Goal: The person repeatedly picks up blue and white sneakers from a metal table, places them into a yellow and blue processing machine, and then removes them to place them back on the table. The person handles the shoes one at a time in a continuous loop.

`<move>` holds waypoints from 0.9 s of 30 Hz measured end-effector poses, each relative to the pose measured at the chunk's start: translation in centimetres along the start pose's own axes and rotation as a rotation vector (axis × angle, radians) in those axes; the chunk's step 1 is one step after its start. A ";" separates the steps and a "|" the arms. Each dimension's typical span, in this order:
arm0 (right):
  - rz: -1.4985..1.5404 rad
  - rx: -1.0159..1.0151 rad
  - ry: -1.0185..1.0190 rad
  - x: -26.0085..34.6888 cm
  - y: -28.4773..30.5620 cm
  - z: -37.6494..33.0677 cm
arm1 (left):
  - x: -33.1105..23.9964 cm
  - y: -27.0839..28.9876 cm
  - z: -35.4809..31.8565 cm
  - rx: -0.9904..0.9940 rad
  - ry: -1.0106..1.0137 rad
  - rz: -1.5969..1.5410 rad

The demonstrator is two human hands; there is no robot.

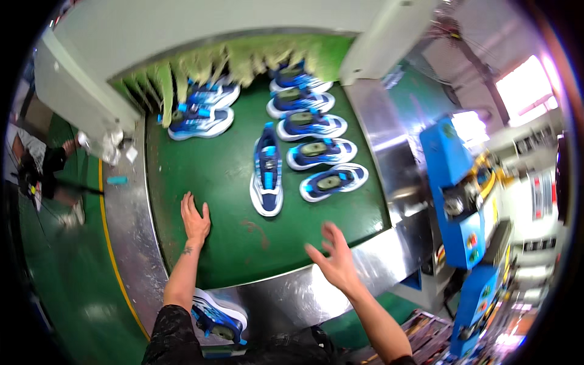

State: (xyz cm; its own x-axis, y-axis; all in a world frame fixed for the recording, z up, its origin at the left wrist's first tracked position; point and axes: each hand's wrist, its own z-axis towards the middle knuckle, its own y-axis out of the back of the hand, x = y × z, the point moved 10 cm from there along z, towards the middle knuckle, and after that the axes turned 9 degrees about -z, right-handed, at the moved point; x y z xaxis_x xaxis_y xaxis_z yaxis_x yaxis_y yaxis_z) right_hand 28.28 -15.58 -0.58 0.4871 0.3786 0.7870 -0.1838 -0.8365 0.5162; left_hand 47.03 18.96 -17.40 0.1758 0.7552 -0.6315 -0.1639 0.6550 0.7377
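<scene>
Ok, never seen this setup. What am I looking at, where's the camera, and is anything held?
No robot here: a person works with bare hands. The single picture comes from a fisheye camera on their head, looking down, so straight edges bend. Sneakers in blue and white lie on a green surface with a metal border, some by a ragged green curtain. Another sneaker is near the left forearm. The left hand is open at the surface; the right hand is open near the front edge. Neither holds anything.
</scene>
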 end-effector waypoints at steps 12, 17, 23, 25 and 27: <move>0.309 0.374 -0.016 2.0 -14.1 11.4 | 2.8 -0.2 7.0 -0.073 -0.142 0.035; 0.394 0.457 0.059 -0.6 0.7 -8.9 | -9.4 -8.4 0.4 0.670 0.479 -0.940; -0.543 0.007 0.840 10.2 13.0 -21.2 | -40.9 1.2 -23.7 1.958 0.630 -1.090; -0.371 -0.451 0.849 4.6 16.0 -25.0 | -46.8 1.5 -28.1 1.864 0.469 -1.103; 0.334 -0.320 0.663 -0.3 17.7 -29.3 | -49.9 2.4 -30.9 1.749 0.347 -1.138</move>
State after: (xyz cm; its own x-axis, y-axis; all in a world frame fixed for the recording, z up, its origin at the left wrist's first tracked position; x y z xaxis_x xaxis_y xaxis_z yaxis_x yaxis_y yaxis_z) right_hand -0.15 -18.88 18.22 -0.2260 0.3688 0.9016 -0.5146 -0.8311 0.2110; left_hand 7.86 -16.35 8.45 -0.6584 0.2474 -0.7109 0.7520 0.1755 -0.6354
